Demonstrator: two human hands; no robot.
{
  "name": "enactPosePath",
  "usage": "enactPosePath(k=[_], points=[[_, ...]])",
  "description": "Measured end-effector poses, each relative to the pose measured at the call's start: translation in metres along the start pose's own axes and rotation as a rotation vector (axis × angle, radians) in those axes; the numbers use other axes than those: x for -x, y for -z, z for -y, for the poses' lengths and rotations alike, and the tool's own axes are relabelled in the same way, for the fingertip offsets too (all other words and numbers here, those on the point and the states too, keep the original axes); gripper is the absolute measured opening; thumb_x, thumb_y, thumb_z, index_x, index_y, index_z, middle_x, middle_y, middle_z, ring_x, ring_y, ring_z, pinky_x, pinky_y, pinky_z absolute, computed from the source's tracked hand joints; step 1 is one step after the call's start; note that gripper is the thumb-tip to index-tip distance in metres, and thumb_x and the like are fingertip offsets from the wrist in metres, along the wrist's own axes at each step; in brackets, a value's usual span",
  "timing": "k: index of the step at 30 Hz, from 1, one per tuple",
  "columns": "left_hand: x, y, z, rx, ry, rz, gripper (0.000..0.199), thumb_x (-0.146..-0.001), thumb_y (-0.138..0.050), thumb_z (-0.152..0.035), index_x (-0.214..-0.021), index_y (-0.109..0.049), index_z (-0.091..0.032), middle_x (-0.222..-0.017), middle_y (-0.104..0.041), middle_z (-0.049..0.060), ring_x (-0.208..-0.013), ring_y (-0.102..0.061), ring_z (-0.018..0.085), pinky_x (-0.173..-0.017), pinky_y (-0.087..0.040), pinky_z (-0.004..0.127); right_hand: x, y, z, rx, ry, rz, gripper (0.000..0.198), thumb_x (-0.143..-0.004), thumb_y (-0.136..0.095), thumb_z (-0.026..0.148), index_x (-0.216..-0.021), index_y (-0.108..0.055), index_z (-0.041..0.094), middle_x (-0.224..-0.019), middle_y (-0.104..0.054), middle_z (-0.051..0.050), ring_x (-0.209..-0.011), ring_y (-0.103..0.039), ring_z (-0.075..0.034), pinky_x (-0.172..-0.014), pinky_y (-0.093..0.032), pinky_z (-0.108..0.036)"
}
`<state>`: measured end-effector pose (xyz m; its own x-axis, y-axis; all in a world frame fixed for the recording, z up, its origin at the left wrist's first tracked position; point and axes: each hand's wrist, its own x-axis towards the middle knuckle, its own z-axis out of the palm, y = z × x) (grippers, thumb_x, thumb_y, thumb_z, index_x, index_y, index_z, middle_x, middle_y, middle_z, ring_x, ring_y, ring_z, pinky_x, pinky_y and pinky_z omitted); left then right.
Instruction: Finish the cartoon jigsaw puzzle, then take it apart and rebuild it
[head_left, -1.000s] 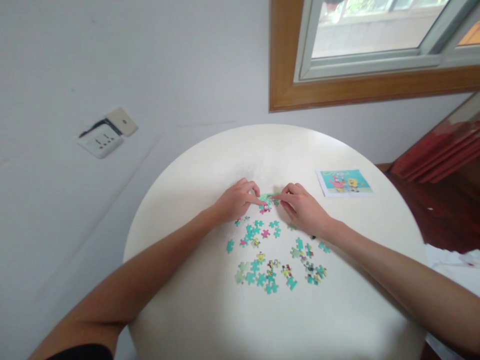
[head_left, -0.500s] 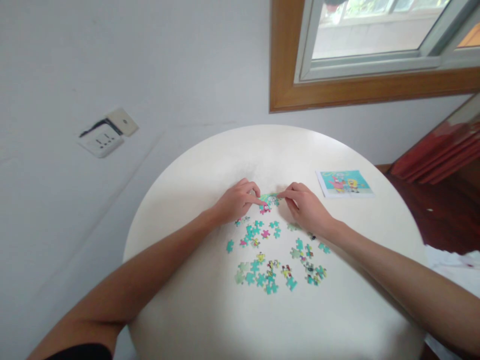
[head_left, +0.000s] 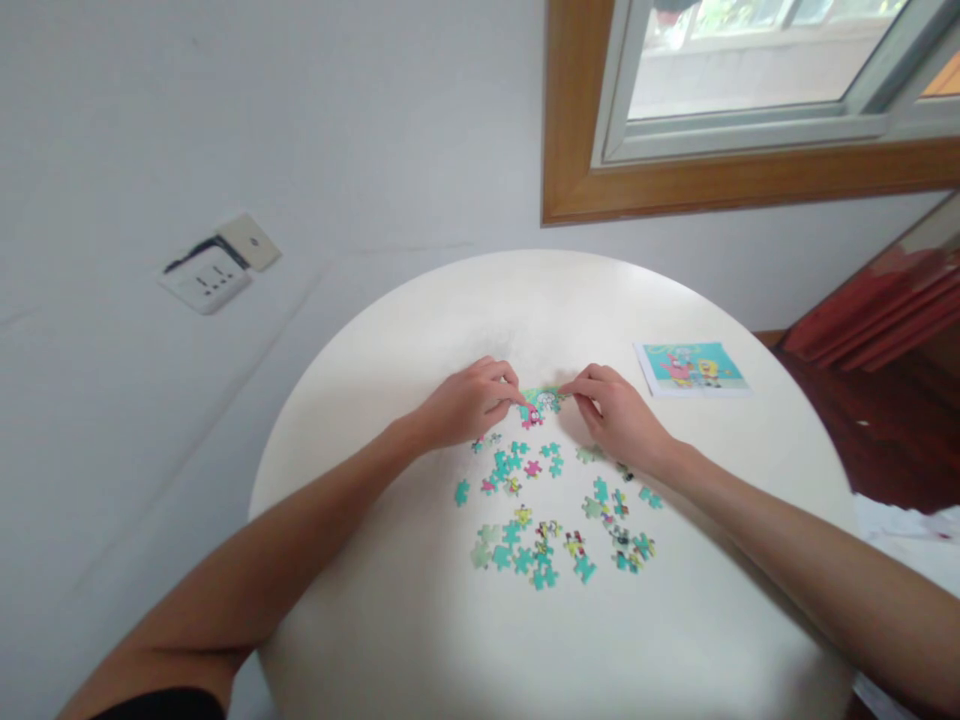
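Observation:
A partly joined jigsaw puzzle (head_left: pixel 541 402) lies flat on the white round table (head_left: pixel 390 620); its pieces show teal, a pink figure and a pale face. My left hand (head_left: pixel 474 402) is at its left side, index finger stretched onto the pink part and the other fingers curled. From the right, my right hand (head_left: pixel 611 412) reaches its upper right edge with the index fingertip, thumb apart below. I see nothing gripped in either hand, though the fingertips cover small parts of the puzzle. Loose teal and pink puzzle pieces (head_left: pixel 507 464) lie just nearer to me.
More loose pieces (head_left: pixel 525 558) are spread toward the front, with another group (head_left: pixel 630 552) under my right forearm's side. A printed picture card (head_left: pixel 691 369) lies at the right. Behind the table are a wall with a socket (head_left: pixel 206 280) and a wood-framed window (head_left: pixel 570 190).
Both hands stay at the joined puzzle, with only slight finger shifts. The whole view has moved a few pixels; the loose pieces keep their places.

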<state>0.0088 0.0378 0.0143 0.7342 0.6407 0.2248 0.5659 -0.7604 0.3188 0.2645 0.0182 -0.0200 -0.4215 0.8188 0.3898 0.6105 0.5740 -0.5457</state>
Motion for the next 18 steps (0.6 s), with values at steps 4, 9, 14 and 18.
enactPosePath(k=[4,9,14,18], points=[[0.013,0.031,-0.019,0.064,0.102,0.320,0.009,-0.085,-0.065,-0.023,-0.087,-0.073,-0.021,-0.088,-0.068,0.002,-0.078,-0.060,0.014,-0.075,-0.042,0.025,-0.001,0.002,0.000,-0.005,-0.010,0.003,0.035,-0.086,-0.045,0.007,-0.104,-0.073,0.016,-0.092,-0.063,-0.010,-0.088,-0.058,-0.023,-0.083,-0.048,-0.037],[0.025,0.037,-0.033,0.045,0.174,0.557,0.010,-0.076,-0.074,-0.020,-0.085,-0.075,-0.023,-0.076,-0.071,0.000,-0.069,-0.061,0.014,-0.066,-0.038,0.024,-0.001,0.004,-0.001,-0.001,-0.041,0.015,0.032,-0.086,-0.047,0.009,-0.104,-0.073,0.017,-0.093,-0.064,-0.010,-0.088,-0.059,-0.022,-0.083,-0.048,-0.036],[0.024,0.029,-0.042,0.010,0.132,0.614,0.012,-0.074,-0.074,-0.011,-0.080,-0.073,-0.021,-0.076,-0.069,0.001,-0.073,-0.062,0.015,-0.065,-0.036,0.024,-0.002,0.007,-0.002,-0.017,-0.054,0.001,0.029,-0.086,-0.048,0.012,-0.102,-0.072,0.018,-0.095,-0.065,-0.010,-0.087,-0.060,-0.022,-0.081,-0.048,-0.035],[0.021,0.026,-0.044,-0.010,0.102,0.629,0.015,-0.071,-0.075,-0.009,-0.075,-0.066,-0.020,-0.076,-0.065,-0.001,-0.071,-0.058,0.014,-0.062,-0.033,0.023,-0.003,0.008,-0.005,-0.018,-0.065,-0.014,0.028,-0.086,-0.049,0.013,-0.100,-0.073,0.018,-0.094,-0.065,-0.009,-0.086,-0.061,-0.021,-0.079,-0.048,-0.034]])
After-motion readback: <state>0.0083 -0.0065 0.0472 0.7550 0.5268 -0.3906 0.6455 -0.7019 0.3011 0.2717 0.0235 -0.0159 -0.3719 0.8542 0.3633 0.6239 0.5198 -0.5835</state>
